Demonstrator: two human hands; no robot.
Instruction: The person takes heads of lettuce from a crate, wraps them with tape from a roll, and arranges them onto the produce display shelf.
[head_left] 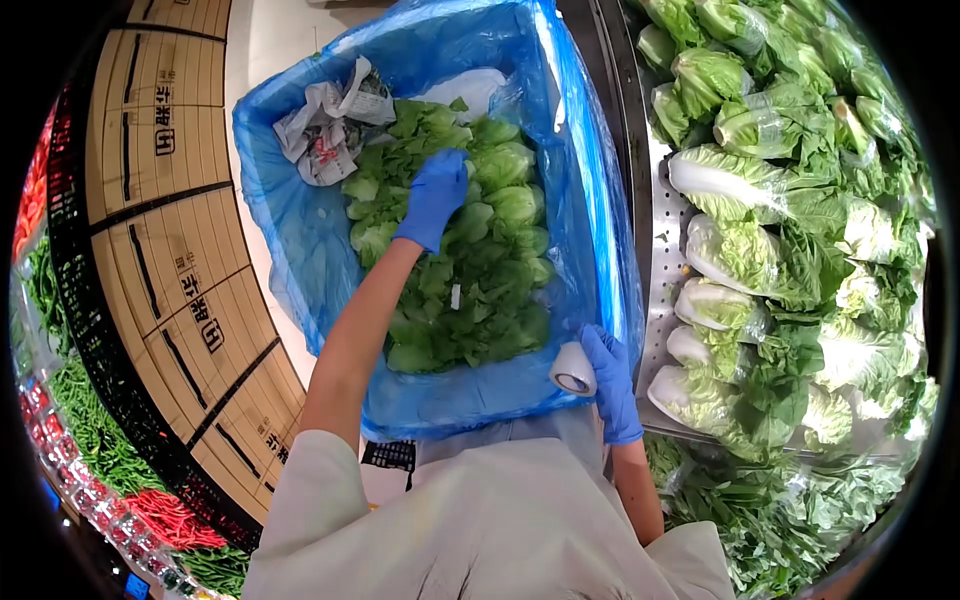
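Green leafy lettuce (470, 300) fills the middle of a large bin lined with blue plastic (300, 250). My left hand (437, 195), in a blue glove, reaches over the upper part of the lettuce. Its fingers are curled down among the leaves and closed on lettuce, with the fingertips partly hidden. At the bin's near right corner, my right hand (612, 385), also gloved in blue, grips a white roll of tape (573, 370). A small white tag or strip (456, 297) lies on the leaves.
Crumpled newspaper (335, 120) sits in the bin's far left corner. To the right, a perforated metal shelf (664, 250) carries napa cabbages (735, 255) and other wrapped greens (790, 510). On the left are cardboard boxes (160, 260), with green and red chilies (175, 518) beyond them.
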